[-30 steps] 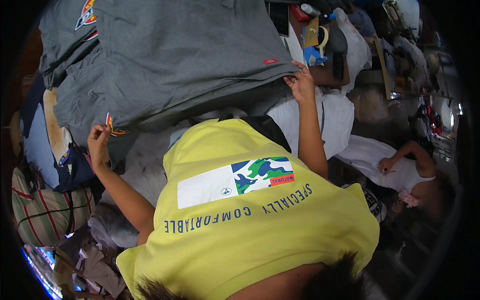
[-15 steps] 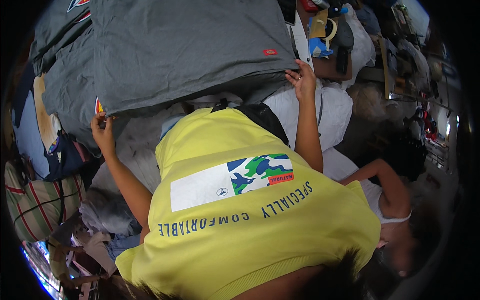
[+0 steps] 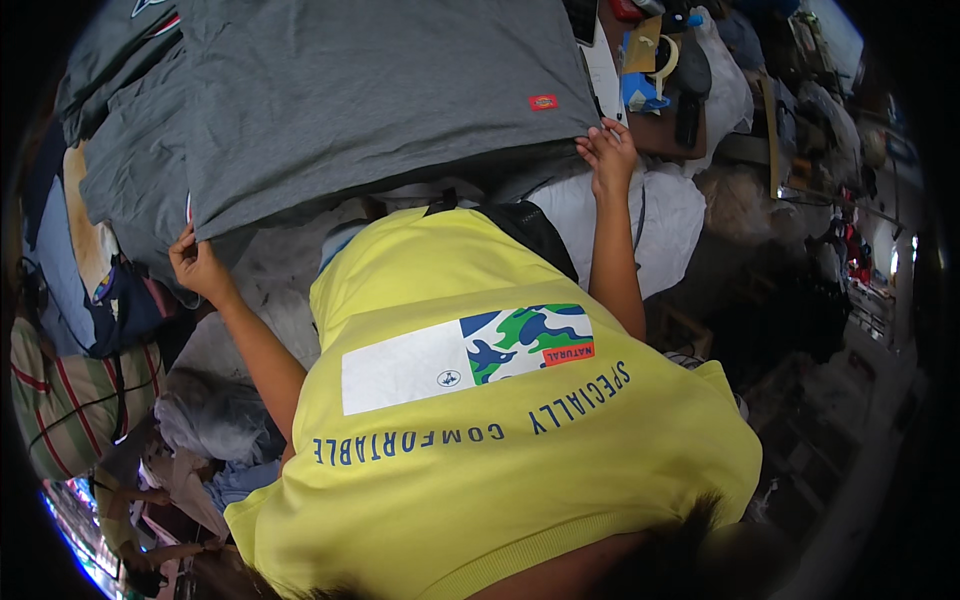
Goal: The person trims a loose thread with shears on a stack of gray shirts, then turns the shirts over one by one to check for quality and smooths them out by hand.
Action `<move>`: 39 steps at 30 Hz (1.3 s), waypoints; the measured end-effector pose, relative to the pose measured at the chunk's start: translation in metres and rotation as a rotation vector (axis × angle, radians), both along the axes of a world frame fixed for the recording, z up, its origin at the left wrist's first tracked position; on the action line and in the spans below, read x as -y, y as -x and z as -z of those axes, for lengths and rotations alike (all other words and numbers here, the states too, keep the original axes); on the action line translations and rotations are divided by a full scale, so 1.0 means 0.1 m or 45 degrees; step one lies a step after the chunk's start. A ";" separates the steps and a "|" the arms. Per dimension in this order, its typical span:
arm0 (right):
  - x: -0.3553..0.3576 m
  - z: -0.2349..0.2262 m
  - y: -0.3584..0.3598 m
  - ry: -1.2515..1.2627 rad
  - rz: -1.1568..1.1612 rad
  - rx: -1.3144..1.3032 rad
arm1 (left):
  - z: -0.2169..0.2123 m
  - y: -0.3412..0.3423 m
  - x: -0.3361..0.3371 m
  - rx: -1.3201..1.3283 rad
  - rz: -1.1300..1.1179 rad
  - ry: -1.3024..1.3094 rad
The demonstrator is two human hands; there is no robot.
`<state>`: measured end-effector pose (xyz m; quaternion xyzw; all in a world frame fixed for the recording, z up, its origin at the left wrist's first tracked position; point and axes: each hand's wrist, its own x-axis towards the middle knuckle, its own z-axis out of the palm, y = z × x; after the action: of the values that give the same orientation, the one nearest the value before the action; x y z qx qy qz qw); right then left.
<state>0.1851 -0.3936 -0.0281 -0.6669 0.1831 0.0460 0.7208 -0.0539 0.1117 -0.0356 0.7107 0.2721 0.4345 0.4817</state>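
A large grey T-shirt [image 3: 380, 90] lies spread flat on a raised surface in front of me, with a small red label [image 3: 543, 102] near its lower right edge. My left hand [image 3: 195, 265] pinches the shirt's near left corner. At the near right corner, my right hand [image 3: 605, 155] grips the hem with the fingers curled over the edge. Both arms reach forward past my yellow shirt [image 3: 500, 420], which fills the lower middle of the view.
More grey garments [image 3: 120, 170] are stacked to the left of the spread shirt. White cloth [image 3: 655, 225] lies under my right arm. A tape roll and small items [image 3: 655, 65] sit at the back right. A striped bag [image 3: 60, 400] and loose clothes [image 3: 210, 430] lie lower left.
Both hands keep their hold on the corners while the grey shirt has been drawn flatter and wider. A person in white at the right is no longer in view.
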 end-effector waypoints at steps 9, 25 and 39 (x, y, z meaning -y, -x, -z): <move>-0.02 -0.03 -0.01 0.056 0.014 -0.018 | -0.11 -0.02 0.08 -0.243 -0.080 -0.232; 0.05 0.08 -0.03 0.138 0.019 0.032 | 0.17 0.14 0.01 0.258 -0.155 0.405; 0.09 0.13 -0.06 0.216 0.020 -0.020 | 0.47 0.25 0.12 0.377 -0.095 0.704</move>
<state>0.1909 -0.4026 -0.0413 -0.7236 0.1974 0.0299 0.6607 -0.0792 0.0999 -0.0822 0.4714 0.3327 0.4601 0.6748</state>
